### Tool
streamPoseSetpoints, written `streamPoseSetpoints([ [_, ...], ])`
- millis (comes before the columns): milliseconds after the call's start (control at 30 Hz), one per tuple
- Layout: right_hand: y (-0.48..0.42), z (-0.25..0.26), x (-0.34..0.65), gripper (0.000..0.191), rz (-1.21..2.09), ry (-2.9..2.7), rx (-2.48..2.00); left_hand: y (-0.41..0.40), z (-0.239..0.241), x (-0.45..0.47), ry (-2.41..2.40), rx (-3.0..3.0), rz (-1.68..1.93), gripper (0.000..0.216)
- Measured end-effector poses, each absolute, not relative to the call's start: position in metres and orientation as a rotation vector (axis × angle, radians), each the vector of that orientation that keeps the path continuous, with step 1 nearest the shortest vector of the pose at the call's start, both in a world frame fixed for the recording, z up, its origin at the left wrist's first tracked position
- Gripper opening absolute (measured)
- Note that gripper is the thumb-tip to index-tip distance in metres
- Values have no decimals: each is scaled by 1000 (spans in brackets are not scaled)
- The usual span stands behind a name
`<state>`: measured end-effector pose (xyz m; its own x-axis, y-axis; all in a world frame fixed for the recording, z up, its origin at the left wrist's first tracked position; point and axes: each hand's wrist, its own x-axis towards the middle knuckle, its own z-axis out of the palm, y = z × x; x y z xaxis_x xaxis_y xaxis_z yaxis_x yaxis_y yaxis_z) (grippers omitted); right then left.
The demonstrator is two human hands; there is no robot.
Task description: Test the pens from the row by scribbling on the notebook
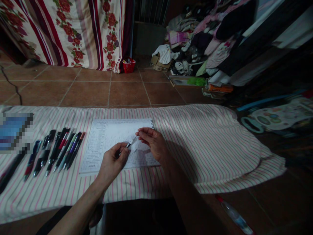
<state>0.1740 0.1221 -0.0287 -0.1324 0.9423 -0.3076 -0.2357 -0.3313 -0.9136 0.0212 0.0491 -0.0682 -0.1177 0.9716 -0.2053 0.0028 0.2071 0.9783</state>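
Bare forearms [78,212], pen [130,142] in left hand's [112,160] grip, right hand [152,143] beside

The single head-worn view looks forward and down from just behind the near edge of the striped cloth pad [215,147], which spans the lower half of the frame. This pad sits close to the camera, with the left hand [112,160] and right hand [153,143] reaching over it from below. Beyond its far edge, the view takes in the tiled floor [85,93], then a floral curtain [61,32] and heaped clothes [200,42], well past the pad.
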Motion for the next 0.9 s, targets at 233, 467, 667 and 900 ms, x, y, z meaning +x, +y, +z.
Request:
streamPoseSetpoints([
  [233, 121, -27, 174, 26, 1625, -893, -1207, 49, -66, 22, 1381, 980, 1130, 34],
  [467, 122, -28, 173, 23, 1625, -918, -1197, 49, -69, 22, 1382, 978, 1139, 36],
  [667, 122, -30, 173, 23, 1621, -943, -1184, 50, -66, 24, 1407, 959, 1174, 37],
  [900, 121, -30, 173, 22, 1615, -960, -1190, 50, -66, 22, 1405, 1011, 1129, 35],
])
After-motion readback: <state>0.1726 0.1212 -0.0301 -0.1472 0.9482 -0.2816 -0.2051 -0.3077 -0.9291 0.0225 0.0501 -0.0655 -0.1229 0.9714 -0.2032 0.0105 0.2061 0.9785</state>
